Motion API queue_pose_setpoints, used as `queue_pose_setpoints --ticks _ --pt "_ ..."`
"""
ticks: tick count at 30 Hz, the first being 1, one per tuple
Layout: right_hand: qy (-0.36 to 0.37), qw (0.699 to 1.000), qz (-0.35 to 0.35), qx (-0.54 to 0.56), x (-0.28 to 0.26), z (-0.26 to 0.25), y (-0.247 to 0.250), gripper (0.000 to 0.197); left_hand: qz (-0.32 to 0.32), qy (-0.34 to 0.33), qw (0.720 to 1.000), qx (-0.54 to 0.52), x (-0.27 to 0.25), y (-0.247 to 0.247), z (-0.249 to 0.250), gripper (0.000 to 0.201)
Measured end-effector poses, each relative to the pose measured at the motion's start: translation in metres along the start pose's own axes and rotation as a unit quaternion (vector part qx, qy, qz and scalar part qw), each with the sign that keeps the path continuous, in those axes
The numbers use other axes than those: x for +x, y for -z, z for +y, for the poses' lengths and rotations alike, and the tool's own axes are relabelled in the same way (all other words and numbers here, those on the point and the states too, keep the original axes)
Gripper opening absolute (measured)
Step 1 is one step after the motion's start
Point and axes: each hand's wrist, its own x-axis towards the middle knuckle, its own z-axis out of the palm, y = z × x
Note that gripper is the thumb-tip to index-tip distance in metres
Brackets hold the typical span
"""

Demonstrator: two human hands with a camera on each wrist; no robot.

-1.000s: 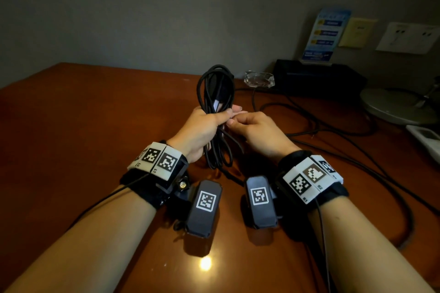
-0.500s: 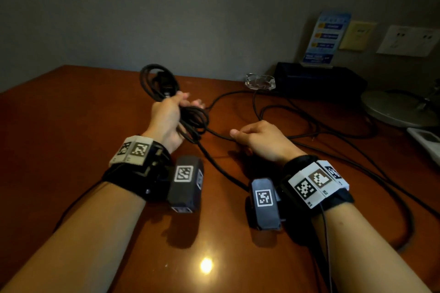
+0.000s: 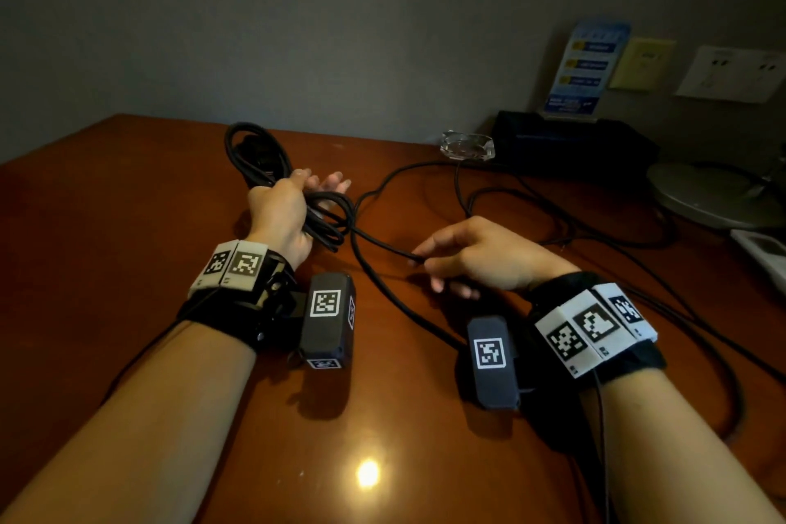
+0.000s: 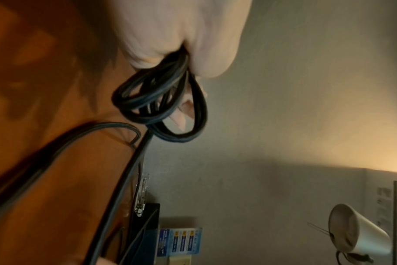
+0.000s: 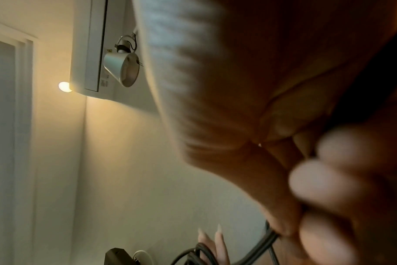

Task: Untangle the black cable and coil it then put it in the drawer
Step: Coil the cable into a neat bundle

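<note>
The black cable is partly gathered into a coil [image 3: 329, 221] of several loops. My left hand [image 3: 297, 200] grips that bundle at mid-left, just above the brown desk [image 3: 106, 225], thumb over it and fingertips stretched forward. The left wrist view shows the loops [image 4: 161, 107] hanging out from between thumb and palm. A single strand [image 3: 383, 245] runs from the coil to my right hand [image 3: 419, 262], which pinches it low over the desk. In the right wrist view curled fingers [image 5: 329, 179] close round the cable [image 5: 261, 245]. No drawer is in view.
Loose black cables [image 3: 595, 234] sprawl over the right half of the desk. At the back stand a glass ashtray [image 3: 468, 145], a black box [image 3: 570, 140] with a blue card [image 3: 589, 64], and a round lamp base [image 3: 714, 196]. A white device [image 3: 765, 247] lies at the right edge.
The hands have parted. My left hand carried the coil from the middle down and to the left. My right hand let go of the bundle and now pinches the trailing strand.
</note>
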Motion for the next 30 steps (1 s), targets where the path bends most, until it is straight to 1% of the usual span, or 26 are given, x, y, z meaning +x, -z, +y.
queue_pose_setpoints --ticks 3,5,7,9,10,12,14,15,17,20,22,23,26,27,30 --pt "-0.010 0.997 0.031 -0.066 0.003 0.003 0.003 0.019 -0.017 -0.001 1.000 0.014 -0.007 -0.004 -0.004 0.006" --pt "-0.011 0.996 0.034 -0.078 0.005 0.004 0.004 0.020 -0.021 0.007 0.999 0.041 -0.010 -0.006 -0.004 0.005" --pt "-0.012 0.996 0.041 -0.083 0.006 0.005 0.004 0.019 -0.031 0.039 0.997 0.059 -0.008 -0.005 -0.002 0.004" --pt "-0.017 0.995 0.051 -0.088 0.007 0.007 0.002 0.019 -0.055 0.080 0.994 0.047 -0.005 -0.002 0.000 0.011" --pt "-0.015 0.994 0.064 -0.088 0.008 0.008 0.001 0.018 -0.059 0.083 0.994 0.046 -0.005 -0.001 0.000 0.013" --pt "0.007 0.992 0.108 -0.058 0.010 0.008 0.000 0.020 -0.059 0.058 0.994 0.071 -0.008 -0.003 -0.002 0.015" --pt "0.059 0.990 0.130 0.007 0.007 0.003 -0.001 0.030 -0.057 0.018 0.993 0.099 -0.013 -0.008 -0.005 0.017" --pt "0.095 0.987 0.127 0.023 0.005 -0.001 -0.003 0.033 -0.054 0.001 0.993 0.107 -0.015 -0.010 -0.007 0.019" --pt "0.147 0.984 0.103 0.015 0.003 -0.008 -0.005 0.037 -0.050 -0.018 0.993 0.109 -0.016 -0.014 -0.012 0.021" --pt "0.180 0.982 0.064 0.010 0.005 -0.010 -0.012 0.037 -0.060 -0.032 0.987 0.146 -0.018 -0.017 -0.022 0.016" --pt "0.194 0.979 0.053 0.013 0.009 -0.006 -0.015 0.036 -0.070 -0.033 0.983 0.168 -0.022 -0.018 -0.028 0.013" --pt "0.200 0.978 0.061 0.014 0.010 -0.005 -0.016 0.034 -0.073 -0.034 0.981 0.174 -0.023 -0.018 -0.030 0.014" --pt "0.186 0.974 0.127 0.018 0.014 -0.002 -0.015 0.027 -0.076 -0.030 0.983 0.164 -0.024 -0.021 -0.032 0.015" --pt "0.180 0.975 0.129 0.018 0.015 -0.001 -0.015 0.023 -0.076 -0.025 0.985 0.156 -0.024 -0.021 -0.032 0.014" --pt "0.165 0.982 0.092 0.015 0.014 -0.003 -0.018 0.002 -0.085 -0.005 0.987 0.138 -0.026 -0.021 -0.031 0.015"
